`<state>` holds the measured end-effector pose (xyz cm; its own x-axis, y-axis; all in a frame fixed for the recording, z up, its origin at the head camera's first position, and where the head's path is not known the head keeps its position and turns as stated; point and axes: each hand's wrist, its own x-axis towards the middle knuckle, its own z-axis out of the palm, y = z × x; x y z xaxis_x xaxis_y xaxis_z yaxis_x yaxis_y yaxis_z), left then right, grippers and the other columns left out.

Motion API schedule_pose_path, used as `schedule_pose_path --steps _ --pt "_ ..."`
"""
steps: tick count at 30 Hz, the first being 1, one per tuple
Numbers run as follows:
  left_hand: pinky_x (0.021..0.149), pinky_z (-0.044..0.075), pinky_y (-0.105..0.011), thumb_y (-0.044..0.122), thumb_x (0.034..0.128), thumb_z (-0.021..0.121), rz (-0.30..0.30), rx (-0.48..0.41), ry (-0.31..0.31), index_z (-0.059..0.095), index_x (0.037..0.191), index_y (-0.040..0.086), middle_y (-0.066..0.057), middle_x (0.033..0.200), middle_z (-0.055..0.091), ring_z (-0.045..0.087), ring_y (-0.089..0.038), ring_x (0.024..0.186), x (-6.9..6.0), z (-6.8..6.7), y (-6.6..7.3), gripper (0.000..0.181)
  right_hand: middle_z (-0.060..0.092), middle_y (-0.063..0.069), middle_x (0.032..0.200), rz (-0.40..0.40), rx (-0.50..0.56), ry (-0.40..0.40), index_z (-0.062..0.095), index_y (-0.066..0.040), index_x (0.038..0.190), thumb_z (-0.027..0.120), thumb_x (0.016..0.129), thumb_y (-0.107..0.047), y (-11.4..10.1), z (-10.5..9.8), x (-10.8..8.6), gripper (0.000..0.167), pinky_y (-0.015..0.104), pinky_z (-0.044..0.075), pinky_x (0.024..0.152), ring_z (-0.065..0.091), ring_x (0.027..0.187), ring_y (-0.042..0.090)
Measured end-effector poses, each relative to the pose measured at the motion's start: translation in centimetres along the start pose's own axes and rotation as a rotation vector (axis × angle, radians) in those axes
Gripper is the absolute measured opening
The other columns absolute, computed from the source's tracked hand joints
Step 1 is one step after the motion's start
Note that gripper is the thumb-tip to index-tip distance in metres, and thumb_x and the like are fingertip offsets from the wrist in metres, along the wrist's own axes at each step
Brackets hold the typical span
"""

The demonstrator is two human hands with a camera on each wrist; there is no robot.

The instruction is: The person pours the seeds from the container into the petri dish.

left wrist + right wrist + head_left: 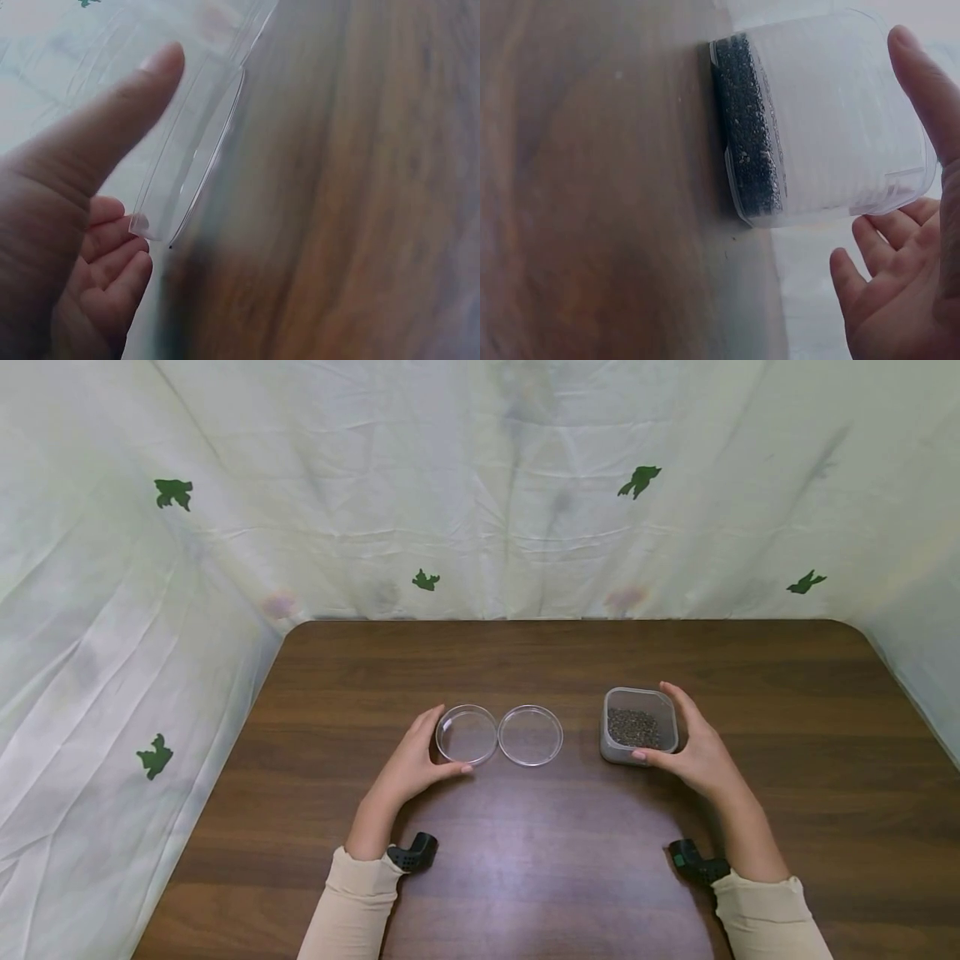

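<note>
A clear round petri dish [467, 763] stands on the wooden table, with a second round clear piece [530, 765], its lid or another dish, close to its right. My left hand [408, 764] spans the dish from the left, fingers at its far side and thumb at its near side; firm contact does not show. Farther right is a see-through square tub [832, 120] with small dark grains [633, 727] in its bottom. Around its right side reaches my right hand [701, 752], thumb by the near rim and fingers behind the far right corner, without a plain squeeze.
Brown wood of the table [495, 877] surrounds the things. A pale cloth [480, 485] with green leaf-like patches hangs behind and at the sides. Each wrist wears a small black camera, one on the left [415, 853] and one on the right [697, 862].
</note>
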<state>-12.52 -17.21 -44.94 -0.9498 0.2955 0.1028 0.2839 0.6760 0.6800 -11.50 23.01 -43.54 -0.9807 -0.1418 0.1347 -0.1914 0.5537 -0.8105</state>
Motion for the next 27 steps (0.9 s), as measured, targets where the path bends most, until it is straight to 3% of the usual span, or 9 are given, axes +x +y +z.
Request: schedule_pose_path --steps 7,16,20,24,27 --pt "0.100 0.027 -0.043 0.039 0.0624 0.080 0.005 -0.006 0.005 0.029 0.137 -0.003 -0.021 0.135 0.033 0.032 -0.030 0.124 -0.1 0.4 -0.4 0.100 0.030 0.016 0.140 0.028 0.053 0.001 0.020 -0.018 0.143 0.081 0.066 -0.021 0.8 0.5 -0.2 0.098 0.061 0.022 0.092 0.026 0.124 0.037" --pt "0.100 0.029 -0.043 0.035 0.0634 0.081 0.010 -0.005 0.031 0.032 0.135 -0.003 -0.020 0.133 0.036 0.035 -0.029 0.122 0.0 1.0 -0.6 0.095 0.028 0.019 0.139 0.025 0.200 -0.002 0.019 -0.012 0.142 0.077 0.069 -0.006 0.9 1.0 -0.5 0.094 0.054 0.022 0.094 0.026 0.124 0.036" --pt "0.099 0.029 -0.044 0.034 0.0621 0.082 0.015 -0.019 0.052 0.034 0.134 -0.003 -0.020 0.132 0.038 0.036 -0.030 0.121 -0.1 1.1 -0.6 0.094 0.029 0.017 0.139 0.002 0.219 0.011 0.020 -0.012 0.142 0.075 0.069 -0.002 1.0 1.1 -0.6 0.092 0.035 0.025 0.098 0.027 0.124 0.034" --pt "0.099 0.029 -0.044 0.033 0.0613 0.082 0.019 -0.029 0.062 0.035 0.134 -0.003 -0.020 0.131 0.038 0.037 -0.030 0.121 -0.1 1.1 -0.6 0.094 0.031 0.018 0.137 -0.025 0.231 0.023 0.020 -0.010 0.141 0.074 0.070 0.000 1.4 1.4 -0.5 0.090 0.013 0.025 0.091 0.028 0.125 0.033" --pt "0.098 0.030 -0.044 0.034 0.0617 0.082 0.012 -0.032 0.053 0.035 0.134 -0.002 -0.019 0.131 0.038 0.037 -0.029 0.120 0.0 1.1 -0.5 0.093 0.032 0.020 0.137 -0.040 0.255 0.032 0.021 -0.007 0.141 0.073 0.070 0.004 1.6 1.5 -0.5 0.089 0.009 0.026 0.090 0.028 0.124 0.034"
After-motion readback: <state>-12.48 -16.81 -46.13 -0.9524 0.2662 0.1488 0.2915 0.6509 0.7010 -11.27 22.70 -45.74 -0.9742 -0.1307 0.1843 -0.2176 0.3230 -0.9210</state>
